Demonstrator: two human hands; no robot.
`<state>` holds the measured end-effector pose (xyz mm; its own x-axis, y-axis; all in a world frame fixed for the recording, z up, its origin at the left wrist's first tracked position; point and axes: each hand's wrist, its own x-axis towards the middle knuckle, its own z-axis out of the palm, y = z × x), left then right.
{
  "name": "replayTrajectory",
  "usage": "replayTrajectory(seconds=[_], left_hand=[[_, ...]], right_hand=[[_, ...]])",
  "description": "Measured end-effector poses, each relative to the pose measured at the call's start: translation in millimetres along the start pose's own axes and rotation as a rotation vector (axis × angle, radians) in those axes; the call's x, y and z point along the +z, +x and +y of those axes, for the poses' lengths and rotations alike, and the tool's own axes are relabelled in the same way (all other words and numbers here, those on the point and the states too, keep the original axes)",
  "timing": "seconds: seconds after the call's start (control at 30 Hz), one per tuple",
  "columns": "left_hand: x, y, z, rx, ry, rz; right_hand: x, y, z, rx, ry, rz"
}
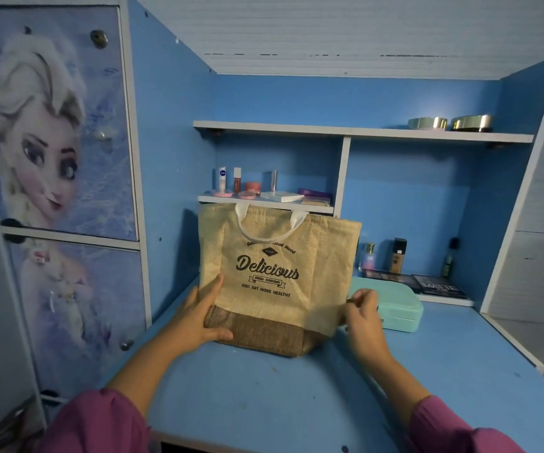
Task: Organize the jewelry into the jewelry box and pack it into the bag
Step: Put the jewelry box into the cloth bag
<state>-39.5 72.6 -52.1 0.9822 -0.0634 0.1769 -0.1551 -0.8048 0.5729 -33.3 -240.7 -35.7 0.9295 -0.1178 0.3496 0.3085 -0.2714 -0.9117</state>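
A tan cloth bag (280, 273) stood upright in the middle of the blue desk (264, 397). It had a darker brown band along the bottom and white handles at the top. Big dark letters on its front said "Delicious".

The left hand (203, 317) lay flat against the bag's left side, low down. Its fingers were mostly straight, with the thumb up along the front and the fingertips on the brown band. The right hand (362, 313) was at the bag's lower right edge. Its fingers were curled and pinched the edge of the cloth. Both arms wore pink sleeves (100, 423).

Just behind the bag's right side sat a light green jewelry box (398, 310). Its lid was closed, and the bag and the right hand hid part of it.

Behind the box, at the back of the desk, lay two flat dark makeup cases (440, 285). Some small bottles (398, 256) stood near them. A low shelf (264, 200) behind the bag held little tubes, pots and flat cases. Two shiny round tins (450, 123) sat on the top shelf. On the left was a cupboard door (51, 125) with a cartoon princess picture.
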Motion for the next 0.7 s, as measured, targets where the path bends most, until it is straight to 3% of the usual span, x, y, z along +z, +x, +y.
replayTrajectory(seconds=[0.13,0.23,0.33,0.4,0.47,0.6,0.7], left_hand=[[-13.4,3.4,-1.9,0.008,-0.002,-0.114],[-24.6,1.8,12.1,-0.053,0.030,-0.150],[-35.3,0.9,42.8,-0.096,0.211,0.176],[-42.6,2.4,69.1,-0.023,0.248,0.455],[-49.2,7.4,97.1,0.075,0.194,0.589],[-65.5,21.0,158.2,0.128,0.203,0.539],[-77.6,33.0,191.5,-0.062,0.290,0.368]], right_hand=[[-20.3,32.7,-34.9,-0.015,0.207,0.201],[-35.0,56.4,-72.7,-0.006,0.256,0.077],[-43.2,66.9,-96.5,0.065,0.183,-0.120],[-43.2,68.2,-104.8,0.081,0.148,-0.171],[-41.6,66.6,-108.1,0.105,0.150,-0.169],[-40.6,56.6,-107.6,0.136,0.200,-0.130],[-42.2,48.9,-102.8,0.097,0.234,-0.163]])
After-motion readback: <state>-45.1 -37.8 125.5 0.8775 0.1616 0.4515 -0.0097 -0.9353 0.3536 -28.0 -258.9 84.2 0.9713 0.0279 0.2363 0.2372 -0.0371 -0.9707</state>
